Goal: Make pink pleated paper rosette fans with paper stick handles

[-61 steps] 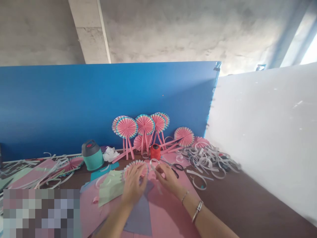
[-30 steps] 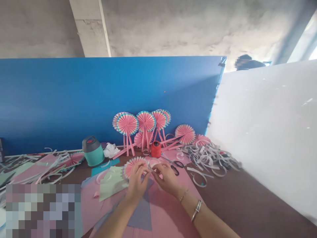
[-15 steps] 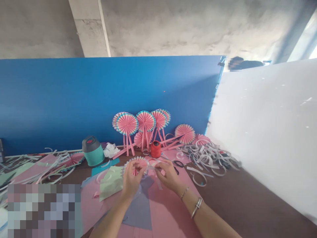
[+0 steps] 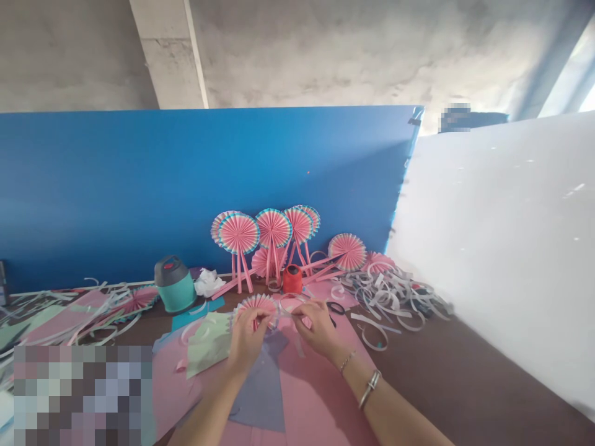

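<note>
- Left hand (image 4: 250, 341): over pleated fan (image 4: 257, 301), lower centre; whether fingertips grasp anything cannot be told.
- Right hand (image 4: 320, 328): pinches pale strip (image 4: 281, 313), lower centre; spacing between hands probably keeps strip taut.

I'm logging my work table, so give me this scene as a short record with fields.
Left hand: fingertips together, in front of a pleated fan
Right hand: fingertips together; a pale strip seems to run between both hands
Scissors: partly hidden behind the right hand
Standing fans: pink, in front of the blue panel
Container: teal, dark top, left of the standing fans
Scraps: pale curled strips heaped at right
</note>
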`<state>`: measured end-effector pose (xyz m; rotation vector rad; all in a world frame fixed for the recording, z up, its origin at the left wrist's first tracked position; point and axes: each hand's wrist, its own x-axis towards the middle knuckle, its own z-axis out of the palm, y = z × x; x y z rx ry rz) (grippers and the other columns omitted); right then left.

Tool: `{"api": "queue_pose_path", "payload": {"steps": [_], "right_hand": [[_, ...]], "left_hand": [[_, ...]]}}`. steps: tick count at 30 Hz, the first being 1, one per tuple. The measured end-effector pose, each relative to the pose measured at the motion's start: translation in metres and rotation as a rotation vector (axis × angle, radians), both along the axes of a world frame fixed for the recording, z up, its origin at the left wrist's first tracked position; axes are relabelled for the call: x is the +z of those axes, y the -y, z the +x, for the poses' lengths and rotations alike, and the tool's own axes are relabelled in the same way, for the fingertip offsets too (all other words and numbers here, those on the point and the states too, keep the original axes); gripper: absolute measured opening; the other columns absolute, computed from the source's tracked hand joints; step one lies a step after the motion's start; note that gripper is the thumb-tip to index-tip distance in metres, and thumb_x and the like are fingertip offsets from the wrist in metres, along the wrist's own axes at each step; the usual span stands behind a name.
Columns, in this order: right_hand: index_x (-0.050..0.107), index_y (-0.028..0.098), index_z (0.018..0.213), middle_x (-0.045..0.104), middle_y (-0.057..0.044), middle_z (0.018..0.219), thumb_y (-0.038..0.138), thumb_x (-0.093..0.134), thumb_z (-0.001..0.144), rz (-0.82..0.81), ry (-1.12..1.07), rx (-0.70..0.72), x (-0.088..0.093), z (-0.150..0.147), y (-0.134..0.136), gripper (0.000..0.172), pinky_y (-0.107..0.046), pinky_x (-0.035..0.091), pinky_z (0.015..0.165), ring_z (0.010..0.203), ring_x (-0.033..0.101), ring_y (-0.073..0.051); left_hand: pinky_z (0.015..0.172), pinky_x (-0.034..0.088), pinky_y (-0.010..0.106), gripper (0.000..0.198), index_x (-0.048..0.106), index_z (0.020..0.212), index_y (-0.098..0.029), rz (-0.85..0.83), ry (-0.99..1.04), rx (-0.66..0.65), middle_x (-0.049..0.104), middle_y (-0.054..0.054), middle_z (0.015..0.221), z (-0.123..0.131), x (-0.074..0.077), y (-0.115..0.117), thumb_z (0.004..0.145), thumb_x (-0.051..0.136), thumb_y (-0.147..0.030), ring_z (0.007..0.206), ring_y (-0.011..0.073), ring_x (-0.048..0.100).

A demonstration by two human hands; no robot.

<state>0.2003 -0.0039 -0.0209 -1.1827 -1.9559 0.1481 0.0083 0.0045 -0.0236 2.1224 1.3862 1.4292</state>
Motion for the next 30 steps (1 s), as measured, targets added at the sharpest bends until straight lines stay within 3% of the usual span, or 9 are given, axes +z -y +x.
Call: {"api": "queue_pose_path", "payload": {"steps": [14,30], "right_hand": [[0.059,0.020,0.069,0.068,0.000,0.071,0.014,0.048,0.080,0.015,-0.070,0.009,0.001,0.000,0.000,0.017,-0.034,0.032,0.083,0.069,0.058,-0.016],[0.066,0.021,0.082,0.071,-0.003,0.080,0.017,0.049,0.084,-0.003,-0.047,0.047,-0.004,0.005,-0.004,0.017,-0.038,0.035,0.086,0.079,0.062,-0.020]], "left_hand": [[0.072,0.044,0.035,0.019,0.064,0.068,-0.021,0.019,-0.017,0.000,0.068,0.001,0.067,0.001,-0.001,0.000,0.081,0.053,-0.029,0.068,0.0203,0.062],[0.070,0.046,0.034,0.015,0.065,0.072,-0.021,-0.018,0.016,0.010,0.067,0.000,0.068,-0.002,-0.009,-0.005,0.080,0.053,-0.027,0.065,0.0191,0.062]]}}
